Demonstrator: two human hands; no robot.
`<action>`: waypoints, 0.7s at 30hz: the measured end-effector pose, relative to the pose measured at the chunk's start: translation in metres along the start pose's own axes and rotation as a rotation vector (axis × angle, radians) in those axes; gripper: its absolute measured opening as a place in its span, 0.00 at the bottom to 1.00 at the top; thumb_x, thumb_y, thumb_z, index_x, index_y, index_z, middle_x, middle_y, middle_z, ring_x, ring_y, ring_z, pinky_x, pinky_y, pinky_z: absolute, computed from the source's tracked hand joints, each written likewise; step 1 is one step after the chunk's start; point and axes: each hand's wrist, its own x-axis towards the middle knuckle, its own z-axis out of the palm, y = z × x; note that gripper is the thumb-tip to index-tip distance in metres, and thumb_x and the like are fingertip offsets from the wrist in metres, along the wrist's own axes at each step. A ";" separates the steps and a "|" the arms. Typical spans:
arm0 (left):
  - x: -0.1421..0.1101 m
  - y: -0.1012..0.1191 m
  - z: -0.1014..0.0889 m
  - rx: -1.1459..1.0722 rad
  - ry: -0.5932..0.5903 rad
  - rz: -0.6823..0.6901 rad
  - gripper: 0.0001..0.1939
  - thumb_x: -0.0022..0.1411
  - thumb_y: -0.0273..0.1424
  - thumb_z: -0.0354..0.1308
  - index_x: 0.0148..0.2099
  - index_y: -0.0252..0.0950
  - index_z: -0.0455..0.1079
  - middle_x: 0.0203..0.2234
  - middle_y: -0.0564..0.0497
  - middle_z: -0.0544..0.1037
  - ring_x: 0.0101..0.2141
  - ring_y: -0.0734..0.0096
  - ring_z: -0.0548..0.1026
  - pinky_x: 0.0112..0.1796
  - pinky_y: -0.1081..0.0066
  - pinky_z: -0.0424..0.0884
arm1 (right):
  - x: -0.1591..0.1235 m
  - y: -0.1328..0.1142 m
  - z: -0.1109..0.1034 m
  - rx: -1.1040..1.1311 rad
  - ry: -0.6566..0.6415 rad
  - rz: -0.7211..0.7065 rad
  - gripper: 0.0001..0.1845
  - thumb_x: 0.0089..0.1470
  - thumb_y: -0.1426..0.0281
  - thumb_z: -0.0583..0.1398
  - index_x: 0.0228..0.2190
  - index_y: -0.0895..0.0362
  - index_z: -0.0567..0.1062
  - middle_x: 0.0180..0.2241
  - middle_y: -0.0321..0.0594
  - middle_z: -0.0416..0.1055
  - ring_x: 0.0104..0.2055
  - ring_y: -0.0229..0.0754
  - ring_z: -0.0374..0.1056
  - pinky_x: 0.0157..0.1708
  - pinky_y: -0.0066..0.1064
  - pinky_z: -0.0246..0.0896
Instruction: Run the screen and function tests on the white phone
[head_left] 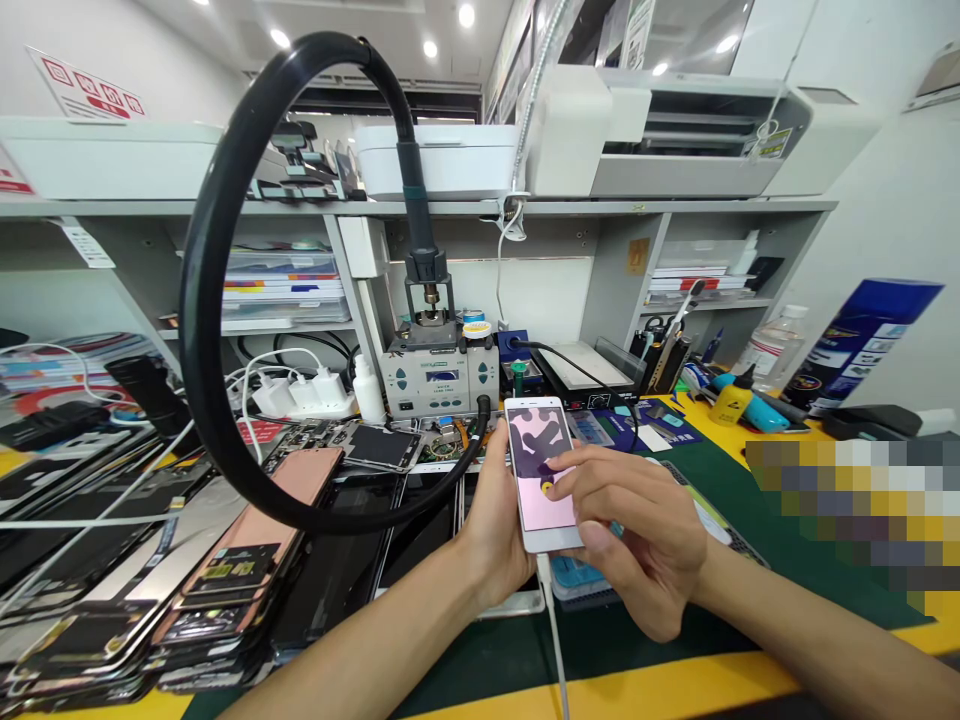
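Head view: 2 hands, 1 white phone point(538, 485), at ctr. of frame, just R of the middle. L hand point(495, 545) is partly closed round it, thumb along the phone's L edge, palm & fingers behind; phone lies in that hand, screen up & tilted toward the camera. R hand point(645, 530) is half open, fingers bent, holding nothing, a fingertip at the screen abt. halfway down; phone is just L of that hand. Screen shows dark & pink shapes w/ 1 small yellow spot. 1 white cable point(553, 630) runs from the phone's btm. end to the btm. edge of frame

Behind, ctr.: 1 grey station point(441, 378) w/ display, 1 thick black hose point(201, 300) looping through upper L & down to it. 1 white bottle point(367, 390) just L of the station. Lower L: many phone parts point(262, 520) in stacks, too overlapped to count. R side: 1 blue spray can point(862, 345), 1 clear bottle point(772, 345), 1 yellow bottle point(731, 400). Upper part: 2 white boxes point(439, 160) on the grey shelf point(600, 208), plus 1 big machine point(562, 130) at upper R. Green mat point(795, 590) at lower R
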 end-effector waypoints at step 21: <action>-0.001 0.000 0.002 -0.001 0.078 -0.010 0.37 0.66 0.58 0.47 0.50 0.27 0.74 0.30 0.47 0.76 0.28 0.70 0.74 0.30 0.72 0.69 | -0.004 0.002 0.002 0.040 0.023 -0.017 0.05 0.47 0.77 0.56 0.25 0.60 0.72 0.24 0.43 0.73 0.28 0.41 0.73 0.40 0.43 0.77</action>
